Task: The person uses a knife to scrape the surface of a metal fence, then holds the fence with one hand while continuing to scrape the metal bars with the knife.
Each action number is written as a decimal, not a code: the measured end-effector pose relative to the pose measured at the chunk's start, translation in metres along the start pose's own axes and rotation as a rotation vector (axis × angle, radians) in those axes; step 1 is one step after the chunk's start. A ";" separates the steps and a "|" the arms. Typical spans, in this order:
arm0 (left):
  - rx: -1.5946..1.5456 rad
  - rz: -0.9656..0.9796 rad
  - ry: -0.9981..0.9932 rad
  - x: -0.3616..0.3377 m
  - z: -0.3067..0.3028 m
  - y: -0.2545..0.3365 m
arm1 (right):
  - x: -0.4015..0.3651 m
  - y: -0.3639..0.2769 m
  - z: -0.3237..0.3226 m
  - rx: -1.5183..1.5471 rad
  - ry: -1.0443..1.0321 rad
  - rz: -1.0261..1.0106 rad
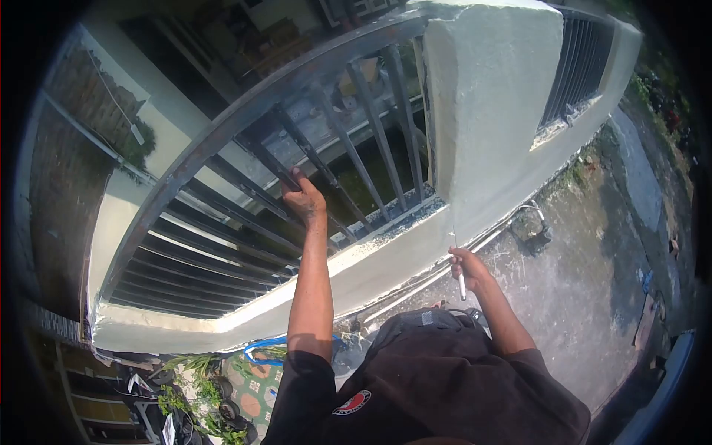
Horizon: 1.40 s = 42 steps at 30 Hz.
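Note:
My left hand [305, 202] reaches out to the dark metal railing [337, 130], with its fingers closed around one of the flat upright bars. Worn, greyish patches mark the bars and the top rail. Lower and to the right, my right hand [467, 267] is closed on a slim tool with a white handle [462, 288]. The handle's end points down below my fist. A small pale tip shows above the fingers, too small for me to tell what kind of tool it is. This hand is in front of the pale wall's foot, apart from the railing.
A pale plastered pillar [504, 81] stands right of the railing, with a second barred opening [578, 70] beyond. White pipes [415, 293] run along the wall's base. A rough lump [528, 226] sits on the concrete ground [567, 297]. Plants [215, 400] and a blue hose [259, 352] are lower left.

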State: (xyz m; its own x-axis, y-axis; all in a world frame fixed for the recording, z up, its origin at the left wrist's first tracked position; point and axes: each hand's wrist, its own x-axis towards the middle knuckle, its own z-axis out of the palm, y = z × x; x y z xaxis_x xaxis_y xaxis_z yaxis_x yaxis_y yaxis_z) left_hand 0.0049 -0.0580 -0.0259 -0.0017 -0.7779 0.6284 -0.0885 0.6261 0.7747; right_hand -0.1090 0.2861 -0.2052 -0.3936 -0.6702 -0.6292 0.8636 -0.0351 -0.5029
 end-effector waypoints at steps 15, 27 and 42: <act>0.118 -0.292 0.262 0.005 0.010 -0.032 | -0.013 -0.064 0.130 -0.504 -0.466 -0.164; 0.198 -0.297 0.221 -0.001 0.008 -0.031 | -0.040 -0.124 0.278 -0.698 -0.511 -1.010; 0.269 -0.133 0.242 -0.006 0.013 -0.016 | 0.066 -0.030 0.143 -1.015 -0.183 -0.721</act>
State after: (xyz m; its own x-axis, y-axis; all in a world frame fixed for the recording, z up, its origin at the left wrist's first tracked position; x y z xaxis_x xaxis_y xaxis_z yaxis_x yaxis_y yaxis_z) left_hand -0.0062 -0.0638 -0.0432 0.2593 -0.7960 0.5469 -0.3303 0.4590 0.8248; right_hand -0.1163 0.1366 -0.1466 -0.5546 -0.8316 0.0287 -0.1923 0.0945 -0.9768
